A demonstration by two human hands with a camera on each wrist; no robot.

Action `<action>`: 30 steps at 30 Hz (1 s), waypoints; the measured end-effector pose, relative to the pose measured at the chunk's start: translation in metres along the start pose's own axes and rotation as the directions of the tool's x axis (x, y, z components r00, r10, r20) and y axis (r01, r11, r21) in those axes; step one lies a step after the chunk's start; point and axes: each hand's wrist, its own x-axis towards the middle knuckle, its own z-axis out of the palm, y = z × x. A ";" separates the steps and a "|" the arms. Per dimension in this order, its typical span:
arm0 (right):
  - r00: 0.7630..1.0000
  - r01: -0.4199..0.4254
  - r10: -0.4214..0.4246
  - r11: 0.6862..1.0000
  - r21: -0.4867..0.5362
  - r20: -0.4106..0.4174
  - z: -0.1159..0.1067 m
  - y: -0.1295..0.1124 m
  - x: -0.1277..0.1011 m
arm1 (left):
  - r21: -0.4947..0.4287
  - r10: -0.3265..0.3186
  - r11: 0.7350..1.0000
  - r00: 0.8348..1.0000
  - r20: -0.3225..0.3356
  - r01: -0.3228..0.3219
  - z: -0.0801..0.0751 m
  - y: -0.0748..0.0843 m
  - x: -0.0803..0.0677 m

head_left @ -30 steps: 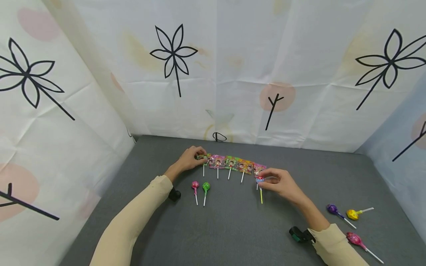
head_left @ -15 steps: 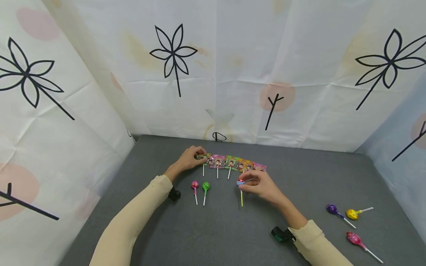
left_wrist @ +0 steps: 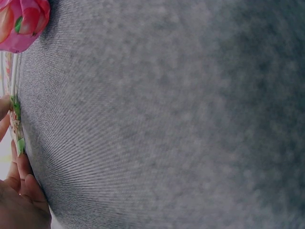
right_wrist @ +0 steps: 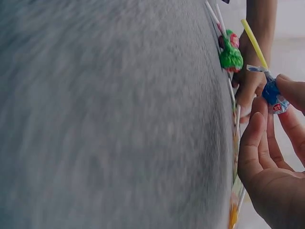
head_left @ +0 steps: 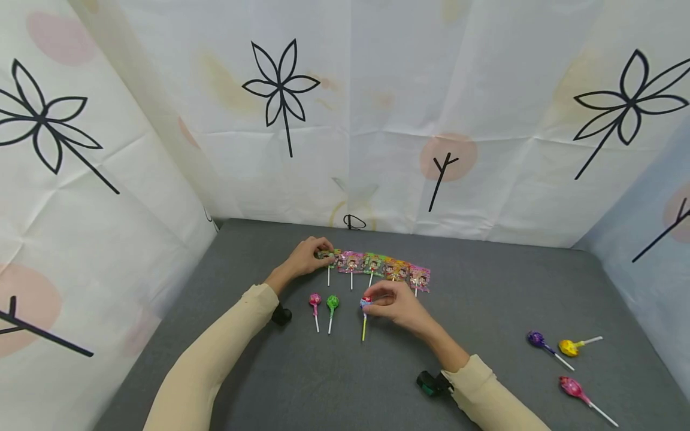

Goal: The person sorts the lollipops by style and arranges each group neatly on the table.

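Between its thumb and fingers, my right hand pinches a blue ball lollipop by its wrapped head. The yellow stick points toward me in the head view. My left hand is at the left end of a row of flat wrapped lollipops, its thumb and fingers pinching the green-wrapped lollipop there. The row runs on through a pink packet, a green one, an orange one and another pink packet, white sticks toward me. A pink ball lollipop and a green ball lollipop lie left of the right hand.
At the right of the grey table lie a purple lollipop, a yellow lollipop and a larger pink lollipop. A white printed cloth stands behind the table and along its sides.
My right hand has carried the blue lollipop leftward from the row's right end to near the green ball lollipop. The right-end pink packet shows again. My left hand has stayed put.
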 end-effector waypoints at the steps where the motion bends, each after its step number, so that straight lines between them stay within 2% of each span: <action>1: 1.000 0.001 -0.001 1.000 -0.004 0.001 0.002 0.000 0.001 | 0.001 -0.005 1.000 1.000 0.003 0.005 0.000 0.000 0.000; 10: 0.999 0.031 -0.030 0.994 -0.109 0.009 0.023 0.003 0.017 | -0.004 -0.025 1.000 1.000 0.005 0.025 -0.002 0.002 -0.001; 17: 0.997 0.053 -0.062 0.976 -0.213 -0.035 0.035 0.004 0.025 | 0.000 -0.022 1.000 1.000 0.001 0.022 -0.002 0.002 -0.001; 24: 0.997 0.017 -0.033 0.973 -0.230 -0.064 0.039 -0.004 0.026 | -0.013 -0.008 1.000 1.000 -0.008 0.008 -0.002 0.002 -0.001; 30: 0.997 -0.005 -0.012 0.972 -0.235 -0.073 0.037 0.000 0.028 | -0.010 -0.014 1.000 1.000 0.001 0.014 -0.001 0.001 0.000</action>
